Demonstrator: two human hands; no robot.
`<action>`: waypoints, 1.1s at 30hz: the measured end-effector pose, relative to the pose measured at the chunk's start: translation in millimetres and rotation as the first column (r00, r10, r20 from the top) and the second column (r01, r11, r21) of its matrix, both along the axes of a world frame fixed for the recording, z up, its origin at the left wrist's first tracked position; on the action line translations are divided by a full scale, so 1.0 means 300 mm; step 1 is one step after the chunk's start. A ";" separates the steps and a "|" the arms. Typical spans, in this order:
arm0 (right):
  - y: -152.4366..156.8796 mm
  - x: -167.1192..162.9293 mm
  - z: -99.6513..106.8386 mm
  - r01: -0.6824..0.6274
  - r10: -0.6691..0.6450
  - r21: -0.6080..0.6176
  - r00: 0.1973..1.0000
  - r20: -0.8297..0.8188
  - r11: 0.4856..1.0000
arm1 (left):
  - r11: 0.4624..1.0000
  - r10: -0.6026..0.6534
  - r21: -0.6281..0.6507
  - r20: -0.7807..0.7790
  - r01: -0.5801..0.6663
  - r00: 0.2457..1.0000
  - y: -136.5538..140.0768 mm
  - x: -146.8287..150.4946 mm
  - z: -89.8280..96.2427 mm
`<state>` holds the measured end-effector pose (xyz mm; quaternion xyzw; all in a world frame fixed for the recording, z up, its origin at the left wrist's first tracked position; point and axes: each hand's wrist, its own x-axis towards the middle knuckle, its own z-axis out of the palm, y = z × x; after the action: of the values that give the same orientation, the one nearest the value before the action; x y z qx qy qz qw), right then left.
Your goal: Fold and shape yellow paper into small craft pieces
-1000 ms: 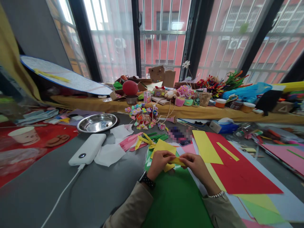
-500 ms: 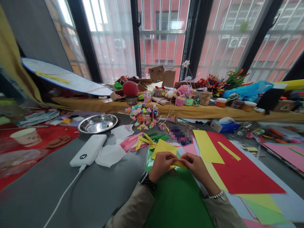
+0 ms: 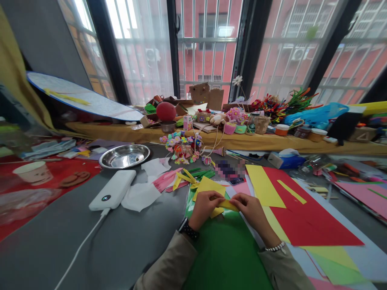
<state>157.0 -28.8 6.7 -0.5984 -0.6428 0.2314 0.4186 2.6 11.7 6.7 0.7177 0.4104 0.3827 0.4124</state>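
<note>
Between my two hands is a narrow folded strip of yellow paper (image 3: 229, 205), held level above a green sheet (image 3: 229, 249). My left hand (image 3: 206, 207) pinches its left end, and my right hand (image 3: 248, 208) pinches the right end. Fingers cover both ends of the strip. Just behind my left hand lies a yellow paper square (image 3: 209, 185), and a smaller yellow piece (image 3: 217, 212) shows beneath the strip. Several folded yellow strips (image 3: 185, 177) and green strips (image 3: 202, 174) lie farther back to the left.
Left of my hands are a white power bank (image 3: 113, 191) with its cable, white tissue (image 3: 140, 197) and a metal plate (image 3: 124, 157). To the right lies red paper (image 3: 314, 217) with yellow sheets. Behind stand a bunch of craft flowers (image 3: 183, 147) and a cluttered windowsill (image 3: 236, 141).
My hands have moved slightly apart along the yellow strip, so more of it shows between my fingers. The things around them have stayed in place.
</note>
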 end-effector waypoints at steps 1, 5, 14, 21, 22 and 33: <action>0.001 0.000 -0.002 0.011 -0.011 0.002 1.000 0.004 1.000 | 1.000 -0.003 -0.006 0.007 0.003 1.000 0.000 0.000 0.000; 0.006 0.003 -0.011 0.025 -0.027 -0.028 0.996 -0.085 0.999 | 0.999 0.008 -0.044 0.052 -0.005 0.999 0.003 -0.002 0.005; 0.003 0.009 -0.009 0.001 -0.003 -0.017 0.989 -0.148 1.000 | 0.997 0.055 -0.062 0.062 -0.051 0.997 0.004 0.000 0.012; 0.009 0.023 -0.011 0.021 -0.031 -0.034 0.952 -0.305 0.999 | 0.994 0.075 -0.084 0.113 -0.066 0.991 0.015 -0.006 0.005; 0.007 0.025 -0.008 0.036 -0.042 -0.024 0.950 -0.310 0.999 | 0.994 0.080 -0.088 0.121 -0.069 0.989 0.016 -0.007 0.005; -0.005 0.016 0.005 0.037 -0.029 0.053 0.990 -0.135 0.998 | 0.988 0.073 -0.148 0.176 -0.047 0.982 0.017 -0.009 -0.001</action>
<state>161.8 -30.2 8.2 -0.5802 -0.6095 0.2460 0.4810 0.0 16.7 6.3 0.6357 0.4191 0.4281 0.4868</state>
